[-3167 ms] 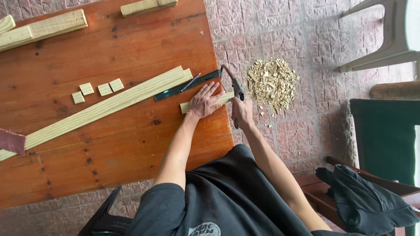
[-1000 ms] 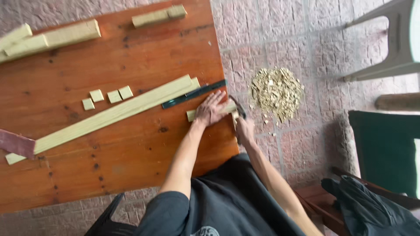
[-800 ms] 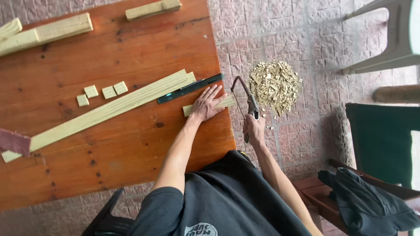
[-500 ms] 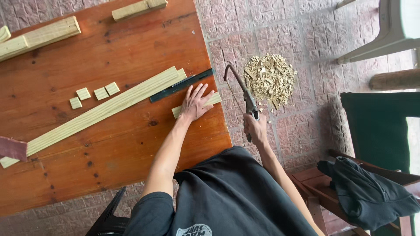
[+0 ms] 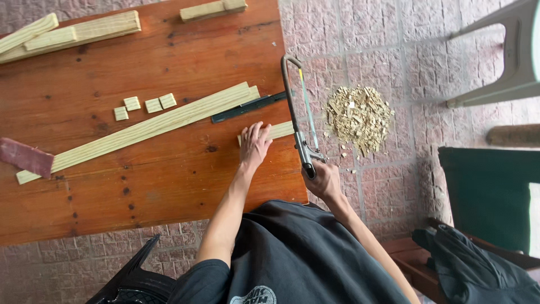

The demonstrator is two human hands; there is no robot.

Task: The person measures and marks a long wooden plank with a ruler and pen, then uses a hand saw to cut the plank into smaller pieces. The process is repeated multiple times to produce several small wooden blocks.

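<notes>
My left hand presses flat on a short pale wood strip lying at the right edge of the red-brown wooden table. My right hand grips the handle of a hacksaw, whose frame and blade run upright beside the table edge, close to the strip's end. A long pale plank lies diagonally on the table above my left hand, with a dark flat bar at its right end.
Three small wood blocks sit left of the plank. More planks lie at the table's far edge, with a reddish sanding piece at left. Wood chips are piled on the brick floor. A dark green chair stands at right.
The hacksaw has been drawn back and swung along the table's right edge. My left hand has stayed on the short strip.
</notes>
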